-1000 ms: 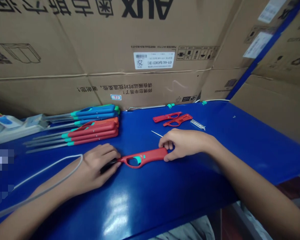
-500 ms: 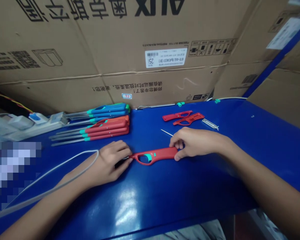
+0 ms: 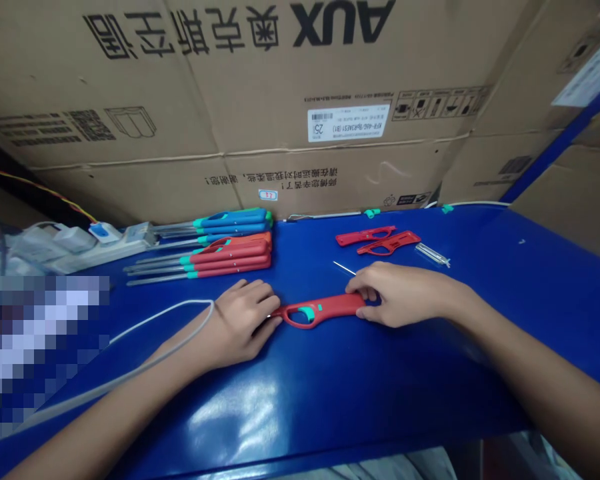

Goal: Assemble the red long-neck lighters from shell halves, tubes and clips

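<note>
A red long-nose lighter [image 3: 337, 307] with a green trigger lies across the blue table between my hands. My left hand [image 3: 243, 320] pinches its narrow front end, and the fingers mostly cover what is there. At the other end, my right hand [image 3: 387, 293] has its thumb and fingers closed on the butt of the handle. A thin metal rod [image 3: 344, 268] sticks out beyond the right fingers; whether it is held or lies behind them I cannot tell. Past that hand lie two loose red lighter shell halves [image 3: 365, 235] [image 3: 390, 243] and some silvery metal pieces [image 3: 431, 255].
Several finished-looking red lighters [image 3: 230, 260] and blue lighters [image 3: 237, 220] are stacked at the back left. Beside them is a power strip [image 3: 95, 250] with plugs. A white cable [image 3: 180, 303] loops over my left wrist. A large cardboard box [image 3: 260, 127] walls off the back.
The whole scene sits slightly farther right in view as the camera turned. Both hands stay on the red lighter; the left fingers now cover the metal at its front end more.
</note>
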`<state>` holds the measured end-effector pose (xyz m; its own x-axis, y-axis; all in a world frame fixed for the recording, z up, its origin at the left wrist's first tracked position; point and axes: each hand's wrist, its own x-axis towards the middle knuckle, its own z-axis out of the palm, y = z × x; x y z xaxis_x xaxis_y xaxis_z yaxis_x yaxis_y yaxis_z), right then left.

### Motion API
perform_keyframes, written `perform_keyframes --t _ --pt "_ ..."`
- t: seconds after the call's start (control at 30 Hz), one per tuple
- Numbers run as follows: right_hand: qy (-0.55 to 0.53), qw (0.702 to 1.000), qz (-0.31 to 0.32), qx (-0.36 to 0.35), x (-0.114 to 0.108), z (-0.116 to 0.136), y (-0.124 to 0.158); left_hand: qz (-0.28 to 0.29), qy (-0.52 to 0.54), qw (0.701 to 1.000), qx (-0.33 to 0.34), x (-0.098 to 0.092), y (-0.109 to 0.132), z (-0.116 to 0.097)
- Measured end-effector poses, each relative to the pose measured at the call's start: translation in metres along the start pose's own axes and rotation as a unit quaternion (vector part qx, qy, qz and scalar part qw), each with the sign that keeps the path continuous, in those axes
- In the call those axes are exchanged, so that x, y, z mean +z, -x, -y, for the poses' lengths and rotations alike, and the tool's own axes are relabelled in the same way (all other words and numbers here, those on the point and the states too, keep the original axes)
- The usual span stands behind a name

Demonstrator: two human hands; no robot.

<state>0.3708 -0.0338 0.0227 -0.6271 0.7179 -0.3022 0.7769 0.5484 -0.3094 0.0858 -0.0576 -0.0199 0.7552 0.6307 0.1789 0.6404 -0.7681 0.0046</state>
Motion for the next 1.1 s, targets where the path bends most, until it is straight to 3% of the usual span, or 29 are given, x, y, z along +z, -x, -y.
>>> perform_keyframes --t 0.2,0.5,0.7,0.97,1.1 --pt "-0.056 0.998 -0.033 -0.005 0.000 -0.008 -0.003 -0.006 -0.049 0.999 0.011 0.003 0.001 0.004" --pt "0.043 0.993 -0.091 -0.062 0.007 -0.001 -0.009 -0.027 -0.027 0.999 0.002 0.001 0.002 0.003" --pt "0.102 0.981 -0.129 -0.099 0.014 0.002 -0.010 -0.075 -0.007 0.997 0.026 0.005 0.001 -0.004" --pt "0.090 0.980 -0.145 -0.103 0.022 0.009 -0.013 -0.089 0.003 0.995 0.051 0.002 0.000 -0.003" --pt "0.086 0.971 -0.171 -0.141 0.030 0.016 -0.018 -0.099 0.011 0.993 0.056 0.004 -0.001 -0.005"
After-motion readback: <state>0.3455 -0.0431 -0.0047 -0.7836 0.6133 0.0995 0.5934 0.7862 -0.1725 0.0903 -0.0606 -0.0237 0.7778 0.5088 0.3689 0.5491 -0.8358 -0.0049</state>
